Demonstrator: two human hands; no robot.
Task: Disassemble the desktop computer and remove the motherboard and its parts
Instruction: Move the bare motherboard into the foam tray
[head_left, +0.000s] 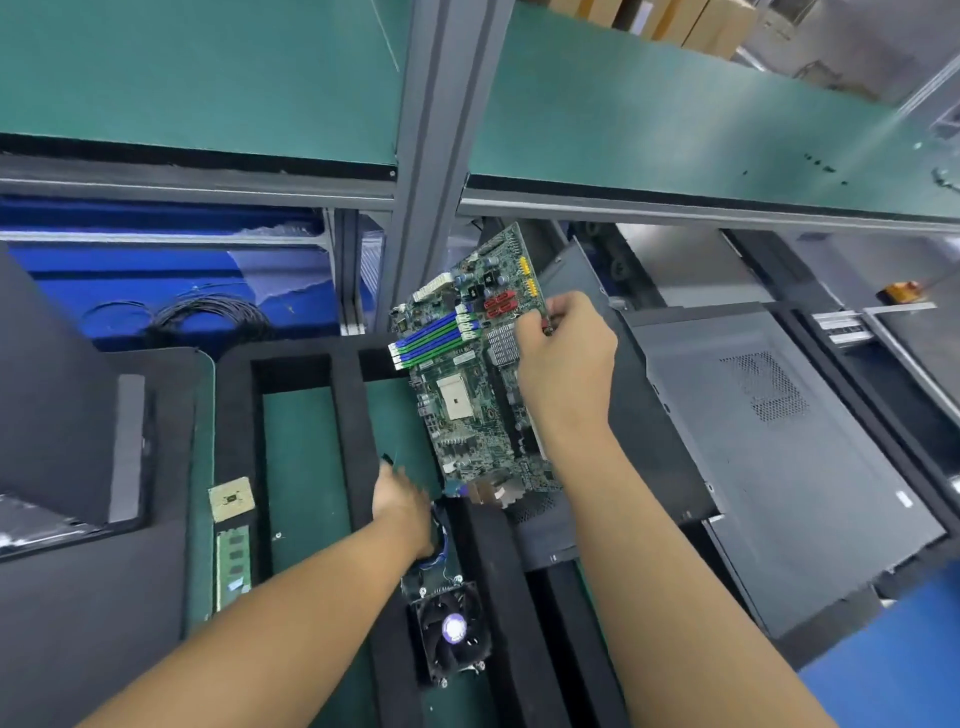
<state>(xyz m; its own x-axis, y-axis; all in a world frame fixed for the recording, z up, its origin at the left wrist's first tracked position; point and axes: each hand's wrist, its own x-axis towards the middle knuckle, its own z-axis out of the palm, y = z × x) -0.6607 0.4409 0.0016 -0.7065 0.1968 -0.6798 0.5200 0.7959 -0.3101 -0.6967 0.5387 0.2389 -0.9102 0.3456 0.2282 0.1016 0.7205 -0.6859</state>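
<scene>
A: Where's the board?

B: Green printed-circuit motherboard (483, 415) is off the surface and tilted. Its far end is up, its near end low over the black foam tray with walled compartments (353, 426). The dark grey sheet-metal computer case (779, 467) lies just right of it, flat on its side.

A: Right hand?

B: Right hand (566, 358) reaches forward with the arm stretched out, fingers curled over the board's right edge towards the far end. One-hand edge grip, probably to keep skin off the components.

A: Why tilted?

B: My guess is it's being steered towards the tray compartment, near corner first. Edge-only hold means it could swing.

A: Left hand?

B: Left hand (402, 499) is low, at the tray by the board's near-left corner, forearm coming in from the lower left. The fingers are blurred, so I can't tell if they're gripping anything or loose. It's likely there to steady or guide the board.

A: Other parts?

B: Black finned CPU cooler with round fan (452, 629) sits in the tray near the left wrist. Square beige processor chip (230, 500) and green memory stick (234, 566) lie left of the tray on the green mat (202, 467). The board's socket and coloured slots look empty, so I'd say the task is late-stage.
</scene>
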